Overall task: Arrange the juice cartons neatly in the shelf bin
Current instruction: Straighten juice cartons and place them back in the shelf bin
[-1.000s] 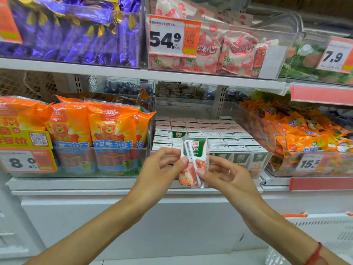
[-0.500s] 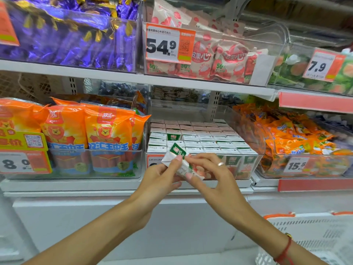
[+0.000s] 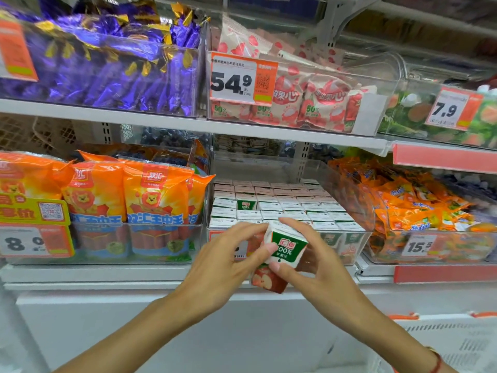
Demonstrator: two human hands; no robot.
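- Small green-and-white cardboard juice carton [image 3: 282, 251] with an apple printed low on its side: I see it tilted, in front of the clear plastic shelf bin [image 3: 357, 211], below the bin's rim.
- Left hand [image 3: 223, 270]: thumb and fingertips pinch the carton's left edge.
- Right hand [image 3: 317, 265]: fingers curl over the top, thumb presses the green face.
- Rows of upright matching cartons [image 3: 282, 203] fill the bin, their flat white tops level.
- Glossy orange sausage packs [image 3: 153, 200] stand in the neighbouring bin on the left.
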